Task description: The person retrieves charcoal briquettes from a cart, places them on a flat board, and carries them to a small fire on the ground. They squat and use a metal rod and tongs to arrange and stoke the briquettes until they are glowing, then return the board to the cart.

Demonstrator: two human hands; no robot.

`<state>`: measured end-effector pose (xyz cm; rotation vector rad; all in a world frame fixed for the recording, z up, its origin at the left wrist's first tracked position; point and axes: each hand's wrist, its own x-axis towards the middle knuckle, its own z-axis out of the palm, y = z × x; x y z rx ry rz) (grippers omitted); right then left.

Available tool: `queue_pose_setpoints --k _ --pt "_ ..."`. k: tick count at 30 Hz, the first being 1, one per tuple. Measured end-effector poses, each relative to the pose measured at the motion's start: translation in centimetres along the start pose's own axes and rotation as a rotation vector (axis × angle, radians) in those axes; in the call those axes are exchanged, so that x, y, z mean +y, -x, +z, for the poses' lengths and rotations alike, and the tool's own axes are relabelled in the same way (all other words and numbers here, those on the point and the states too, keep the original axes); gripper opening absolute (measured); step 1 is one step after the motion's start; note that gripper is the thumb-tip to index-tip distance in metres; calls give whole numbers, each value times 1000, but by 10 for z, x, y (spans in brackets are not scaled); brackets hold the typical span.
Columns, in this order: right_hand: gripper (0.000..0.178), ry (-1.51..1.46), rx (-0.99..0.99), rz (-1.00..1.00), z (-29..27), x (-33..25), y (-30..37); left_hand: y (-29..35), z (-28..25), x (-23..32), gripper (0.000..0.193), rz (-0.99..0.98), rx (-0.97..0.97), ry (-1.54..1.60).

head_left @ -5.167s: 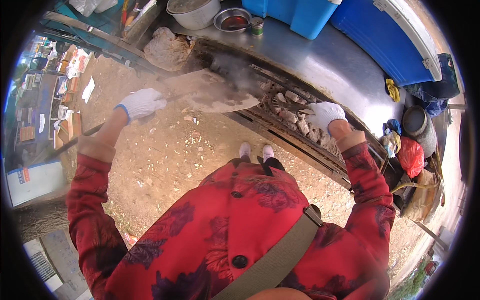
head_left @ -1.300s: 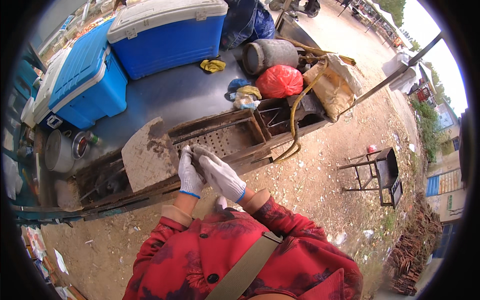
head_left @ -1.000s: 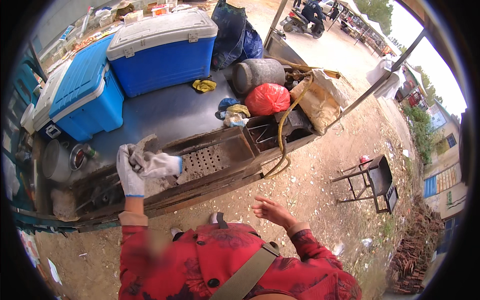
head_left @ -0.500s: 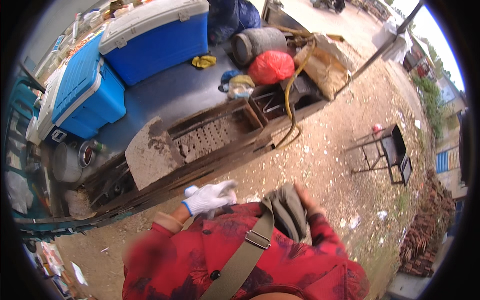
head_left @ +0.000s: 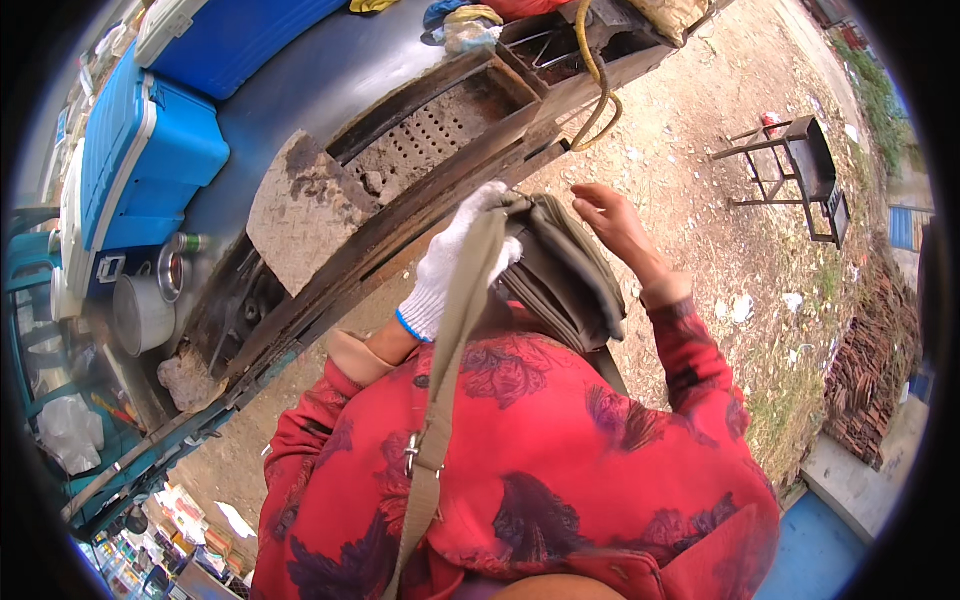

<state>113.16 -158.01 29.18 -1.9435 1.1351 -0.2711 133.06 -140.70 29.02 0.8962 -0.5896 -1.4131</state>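
An olive-grey shoulder bag hangs in front of me, its strap running up across my red, dark-flowered jacket. My left hand, in a white knit glove with a blue cuff, is closed on the bag's left upper end, where the strap joins it. Part of its fingers is hidden behind the strap. Just right of the bag, my bare right hand is raised with its fingers apart, holding nothing.
A cart bed ahead carries a rusty grill trough, a stone-like slab, blue cool boxes and a metal pot. A yellow hose hangs over its edge. At right stand a black metal stand and stacked bricks.
The bag has been lifted up and forward. My left hand has moved right and taken hold of its end. My right hand has come off the bag's side, and the view has tilted lower.
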Motion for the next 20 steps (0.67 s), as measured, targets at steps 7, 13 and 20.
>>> queue_pose_setpoints --k 7,13,20 --pt "20 442 -347 -320 9 -85 86 20 8 26 61 -7 20 -811" --pt "21 279 -259 -267 40 -52 94 28 1 31 57 -17 -40 -747" --pt "41 381 -209 -213 71 -41 89 41 7 33 62 64 -173 -867"
